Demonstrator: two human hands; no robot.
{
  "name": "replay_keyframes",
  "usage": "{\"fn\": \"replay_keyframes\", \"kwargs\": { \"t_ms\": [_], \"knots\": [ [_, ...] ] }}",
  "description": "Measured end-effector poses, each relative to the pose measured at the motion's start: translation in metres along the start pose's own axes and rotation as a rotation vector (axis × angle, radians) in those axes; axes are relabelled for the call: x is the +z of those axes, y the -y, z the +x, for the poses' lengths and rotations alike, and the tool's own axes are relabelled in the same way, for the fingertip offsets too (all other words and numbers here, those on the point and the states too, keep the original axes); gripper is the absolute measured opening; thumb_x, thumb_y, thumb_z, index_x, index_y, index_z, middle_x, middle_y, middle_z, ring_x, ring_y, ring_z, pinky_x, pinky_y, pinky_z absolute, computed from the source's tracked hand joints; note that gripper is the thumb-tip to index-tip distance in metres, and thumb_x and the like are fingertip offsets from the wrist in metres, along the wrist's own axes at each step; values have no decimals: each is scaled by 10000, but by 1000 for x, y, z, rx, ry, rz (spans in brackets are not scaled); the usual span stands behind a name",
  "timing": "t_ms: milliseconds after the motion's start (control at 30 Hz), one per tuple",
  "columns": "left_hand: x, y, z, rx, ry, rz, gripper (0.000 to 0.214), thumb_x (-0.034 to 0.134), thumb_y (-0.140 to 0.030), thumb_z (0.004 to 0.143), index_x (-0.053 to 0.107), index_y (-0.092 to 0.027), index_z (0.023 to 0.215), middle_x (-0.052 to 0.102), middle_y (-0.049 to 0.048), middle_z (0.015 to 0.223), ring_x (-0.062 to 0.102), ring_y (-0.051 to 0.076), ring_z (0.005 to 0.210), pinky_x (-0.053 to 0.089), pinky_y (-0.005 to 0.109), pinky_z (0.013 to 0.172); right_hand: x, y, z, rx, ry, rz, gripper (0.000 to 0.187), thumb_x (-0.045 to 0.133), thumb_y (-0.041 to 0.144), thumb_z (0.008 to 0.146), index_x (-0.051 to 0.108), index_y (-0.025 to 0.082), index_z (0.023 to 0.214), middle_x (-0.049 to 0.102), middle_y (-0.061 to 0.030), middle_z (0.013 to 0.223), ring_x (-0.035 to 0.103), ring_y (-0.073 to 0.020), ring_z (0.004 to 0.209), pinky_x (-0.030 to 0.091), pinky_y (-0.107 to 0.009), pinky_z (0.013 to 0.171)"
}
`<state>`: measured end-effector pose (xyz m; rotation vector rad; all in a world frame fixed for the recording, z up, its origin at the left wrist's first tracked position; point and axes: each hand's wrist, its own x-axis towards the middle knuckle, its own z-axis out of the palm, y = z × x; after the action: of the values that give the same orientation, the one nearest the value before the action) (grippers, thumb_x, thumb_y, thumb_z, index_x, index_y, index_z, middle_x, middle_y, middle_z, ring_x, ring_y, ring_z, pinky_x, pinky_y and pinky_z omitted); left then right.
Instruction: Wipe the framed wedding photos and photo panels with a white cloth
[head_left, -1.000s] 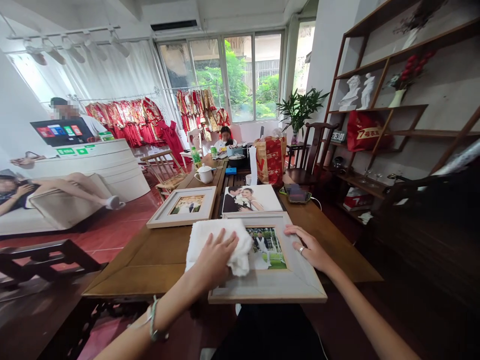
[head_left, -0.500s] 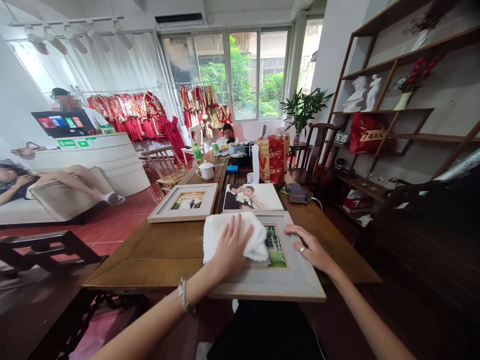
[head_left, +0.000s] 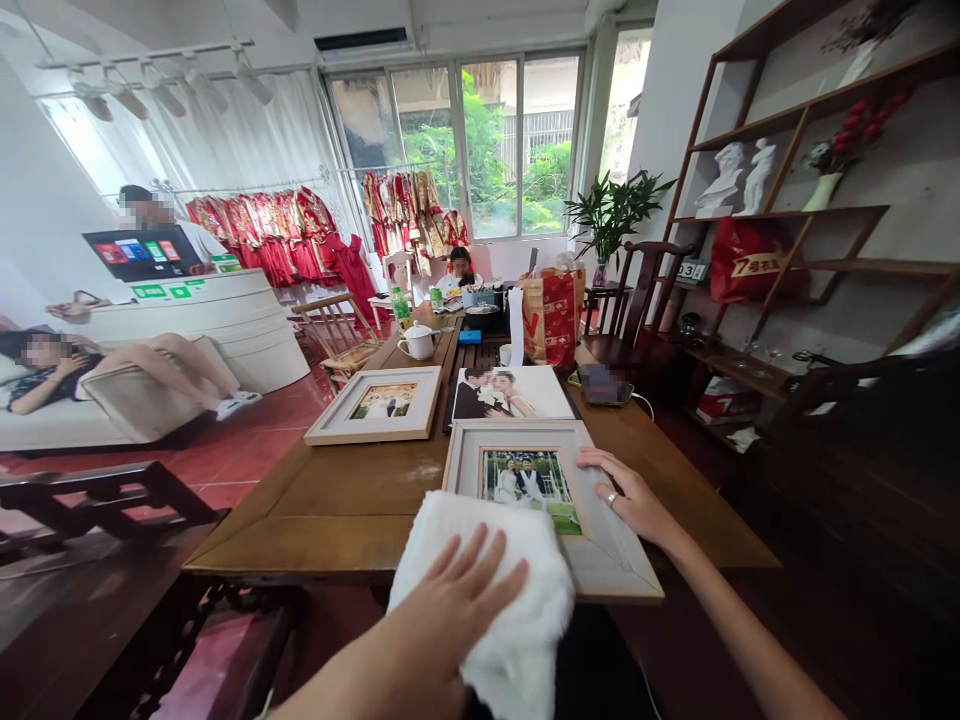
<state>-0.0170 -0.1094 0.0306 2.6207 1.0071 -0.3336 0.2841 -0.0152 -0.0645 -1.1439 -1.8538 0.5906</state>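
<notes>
A pale wooden picture frame [head_left: 517, 440] with a wedding photo lies on the near end of the wooden table [head_left: 337, 500]. My left hand [head_left: 442, 620] presses flat on a white folded cloth [head_left: 517, 590] over the frame's near left corner, fingers spread. My right hand [head_left: 634, 495], with a ring on one finger, rests on the frame's right border and steadies it.
A second framed photo [head_left: 375, 403] and an unframed print [head_left: 510, 393] lie further along the table, then a white teapot [head_left: 417, 343], a phone [head_left: 604, 385] and a red bag [head_left: 553, 315]. A dark chair [head_left: 105, 500] stands left; shelves [head_left: 787, 210] stand right. Other people sit further off.
My left hand has drawn the cloth back toward me, from over the photo's glass to the frame's near edge, uncovering the picture. My right hand has stayed on the frame.
</notes>
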Motion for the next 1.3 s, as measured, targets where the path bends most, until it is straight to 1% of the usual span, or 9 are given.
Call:
{"fn": "replay_keyframes", "kwargs": {
  "t_ms": [67,167,367,500,633,833,933,1100,1300],
  "knots": [
    [7,-2,-4,-5,-29,-14,1048,450,-60,478,68,-264,1432,-21,14,1514,-38,304,1370,103,516,1101,0,0,0,-8,-4,-1,389,446,139,723,580,241,1074,545,-60,1224,410,-247,1238,297,-448,1049],
    [7,15,17,-102,-132,59,1013,449,-53,502,84,-228,1431,11,36,1517,-52,287,1373,89,507,1105,1,1,0,-17,1,-6,388,446,138,729,573,238,1081,536,-67,1233,401,-249,1245,291,-459,1052],
    [-22,70,86,-214,-379,205,821,481,-89,638,179,-137,1399,128,139,1499,11,263,1382,88,446,1109,0,-1,-1,-17,7,-8,371,450,136,736,568,244,1070,530,-65,1241,413,-250,1236,280,-467,1058],
    [-35,89,106,-255,-456,225,789,464,-86,668,172,-125,1400,157,152,1490,64,254,1381,117,426,1104,0,-2,0,-28,18,-12,368,446,137,743,564,243,1075,534,-65,1231,407,-249,1240,275,-464,1060],
    [-27,74,90,-259,-387,206,818,473,-82,635,182,-111,1399,167,146,1490,82,248,1380,93,423,1112,0,-2,1,-33,17,-2,358,441,139,754,561,241,1075,531,-70,1232,405,-244,1241,274,-456,1061],
    [7,-3,29,-238,-182,52,969,476,-85,516,141,-158,1423,32,84,1514,-44,278,1377,46,474,1116,1,0,1,-36,11,-1,361,449,144,755,573,234,1082,547,-74,1211,406,-248,1240,286,-446,1055],
    [13,-22,18,-195,-142,6,964,474,-94,532,132,-210,1426,21,54,1516,-40,289,1376,58,500,1110,0,0,1,-38,19,1,354,451,148,756,574,229,1078,546,-76,1215,406,-250,1240,289,-449,1053],
    [8,10,53,-146,-310,76,850,519,-154,621,194,-190,1405,173,96,1497,100,261,1379,111,430,1116,0,0,0,-34,18,10,359,459,148,749,571,233,1080,543,-75,1225,405,-257,1241,286,-464,1054],
    [-18,54,115,-243,-423,168,797,564,-224,680,214,-139,1391,156,177,1483,103,305,1372,125,433,1099,0,-1,-1,-32,14,15,355,451,148,758,572,238,1080,525,-77,1252,412,-252,1237,280,-465,1056]
  ]
}}
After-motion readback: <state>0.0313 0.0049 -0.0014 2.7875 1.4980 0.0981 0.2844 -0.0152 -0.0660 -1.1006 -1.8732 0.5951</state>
